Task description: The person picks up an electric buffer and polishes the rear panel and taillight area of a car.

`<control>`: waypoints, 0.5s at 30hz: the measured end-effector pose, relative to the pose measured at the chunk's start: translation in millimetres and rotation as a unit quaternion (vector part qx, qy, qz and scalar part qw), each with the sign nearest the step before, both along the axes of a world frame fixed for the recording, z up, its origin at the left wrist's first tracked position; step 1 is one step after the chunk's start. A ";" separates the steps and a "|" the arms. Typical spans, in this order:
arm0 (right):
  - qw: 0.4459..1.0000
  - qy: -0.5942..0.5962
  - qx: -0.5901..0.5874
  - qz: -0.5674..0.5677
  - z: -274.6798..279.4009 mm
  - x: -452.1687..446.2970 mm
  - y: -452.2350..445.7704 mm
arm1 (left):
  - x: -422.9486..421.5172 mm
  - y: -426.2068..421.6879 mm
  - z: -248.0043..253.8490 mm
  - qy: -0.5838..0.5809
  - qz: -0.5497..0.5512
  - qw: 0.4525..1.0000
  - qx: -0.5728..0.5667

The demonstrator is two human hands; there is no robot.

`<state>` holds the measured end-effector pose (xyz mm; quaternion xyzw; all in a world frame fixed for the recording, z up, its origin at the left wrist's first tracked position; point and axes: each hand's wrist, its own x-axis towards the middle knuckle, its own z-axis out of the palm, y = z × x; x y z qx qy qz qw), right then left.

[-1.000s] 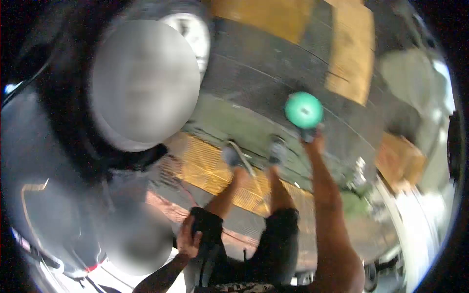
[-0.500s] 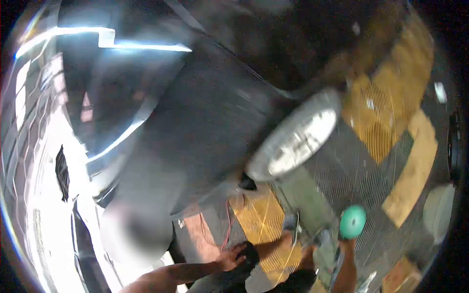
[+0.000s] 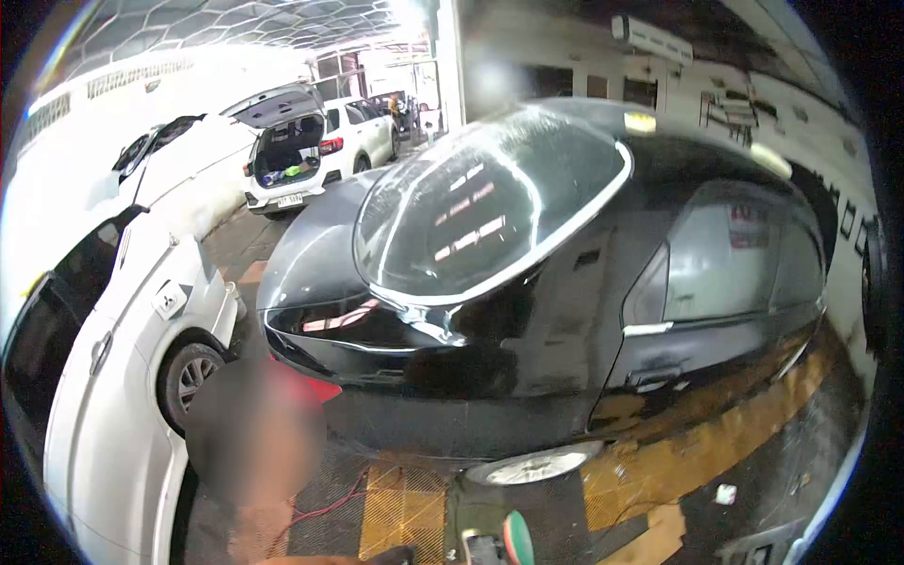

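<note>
We find the round green pad (image 3: 518, 539) at the bottom edge of the view, standing nearly upright and turned almost edge-on. Just left of it is a grey-and-black tool body (image 3: 483, 547), its lower part cut off. Our left hand and right hand are out of sight, so we cannot tell whether either is open, closed or gripping the tool.

Floor shows between the pad and the flat brown cardboard (image 3: 656, 540) to its right. Above the pad, a little apart, is the silver-rimmed wheel (image 3: 533, 467) of the glossy black car (image 3: 523, 367), whose lower side edge overhangs it. Left of the tool lie yellow grating tiles (image 3: 405, 504) and a thin red cord (image 3: 331, 513). Farther left, a blur hides most of a person in red (image 3: 318, 384), between the black car and a white car (image 3: 127, 405), itself cut off below.
</note>
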<state>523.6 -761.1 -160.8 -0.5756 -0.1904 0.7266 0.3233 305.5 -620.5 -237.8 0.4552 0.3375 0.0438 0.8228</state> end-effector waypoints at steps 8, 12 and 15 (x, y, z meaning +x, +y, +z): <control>0.973 -0.047 0.225 0.033 49.9 -105.2 36.2 | -63.4 -19.0 74.5 -0.168 0.313 0.907 -0.226; 0.887 -0.215 0.408 0.023 104.7 -161.3 50.1 | -148.7 -18.9 92.5 -0.262 0.325 0.887 -0.196; 0.806 -0.360 0.432 0.183 141.2 -239.0 71.8 | -218.1 -28.5 87.2 -0.249 0.368 0.880 -0.169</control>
